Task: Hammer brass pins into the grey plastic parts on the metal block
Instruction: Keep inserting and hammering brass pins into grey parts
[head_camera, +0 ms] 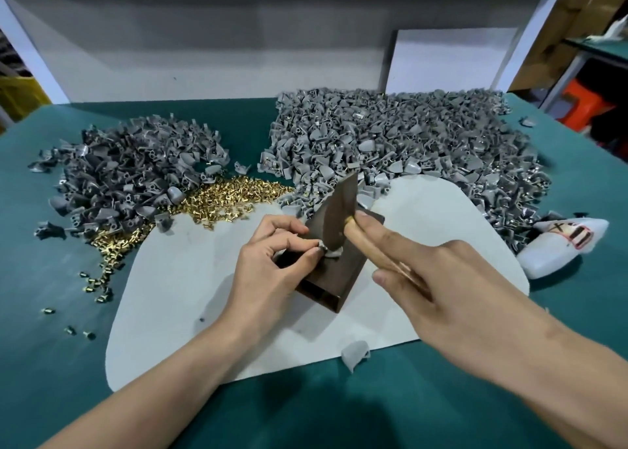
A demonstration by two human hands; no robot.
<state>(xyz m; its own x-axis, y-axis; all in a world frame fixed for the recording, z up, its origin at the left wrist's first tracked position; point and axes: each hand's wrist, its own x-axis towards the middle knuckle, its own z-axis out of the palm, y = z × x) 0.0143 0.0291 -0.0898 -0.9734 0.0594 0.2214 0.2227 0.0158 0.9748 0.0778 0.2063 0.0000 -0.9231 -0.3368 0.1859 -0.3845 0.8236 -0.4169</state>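
Grey plastic part [334, 253] on metal block [336, 280], between hands [272, 261] [452, 278], under hammer [339, 210]

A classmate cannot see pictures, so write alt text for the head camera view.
A person's left hand pinches a small grey plastic part on a dark metal block while the right hand holds a wooden-handled hammer, its head down at the part. Behind lie heaps of grey parts and loose brass pins.

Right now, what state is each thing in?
left hand, pinches the grey part on the metal block.
right hand, grips the hammer by its handle.
hammer, head blurred, down at the part.
metal block, standing on the white mat.
brass pins, loose heap.
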